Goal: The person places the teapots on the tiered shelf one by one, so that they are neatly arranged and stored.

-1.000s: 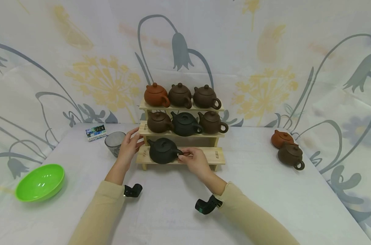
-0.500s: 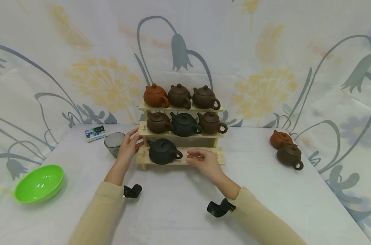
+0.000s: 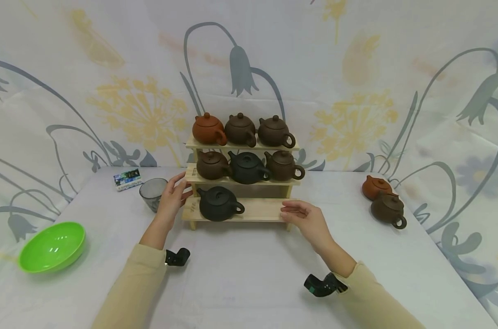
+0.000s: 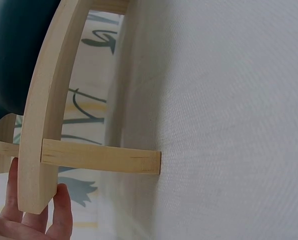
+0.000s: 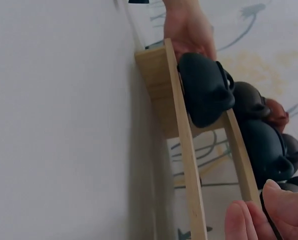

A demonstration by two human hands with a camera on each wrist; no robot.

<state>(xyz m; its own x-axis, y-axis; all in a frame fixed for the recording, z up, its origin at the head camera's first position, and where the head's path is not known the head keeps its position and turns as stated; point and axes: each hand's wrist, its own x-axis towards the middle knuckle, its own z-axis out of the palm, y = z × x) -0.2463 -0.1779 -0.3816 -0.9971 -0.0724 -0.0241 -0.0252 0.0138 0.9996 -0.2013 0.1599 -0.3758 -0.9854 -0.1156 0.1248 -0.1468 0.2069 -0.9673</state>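
Note:
A black teapot [image 3: 218,204] sits at the left of the bottom shelf of a three-tier wooden stand [image 3: 261,210], its handle toward the right. My left hand [image 3: 172,197] is at the stand's left end; in the left wrist view its fingers [image 4: 62,210] lie against the shelf's end. Over the bottom shelf's right end is my right hand [image 3: 308,222], relaxed and holding nothing. On the middle shelf, another black teapot [image 3: 249,167] stands between two brown teapots, the left one [image 3: 213,165] and the right one [image 3: 283,164]. The top shelf bears an orange-brown teapot [image 3: 208,129] and two dark brown ones.
At the table's right, an orange-brown teapot [image 3: 375,187] and a brown teapot [image 3: 387,209] stand close together. A grey glass cup [image 3: 152,193] is just left of my left hand, with a small patterned box [image 3: 127,179] behind it. The green bowl [image 3: 53,246] lies far left.
My right hand has let go of the black teapot's handle and moved right along the bottom shelf to its right end. The left hand and the teapot have stayed in place.

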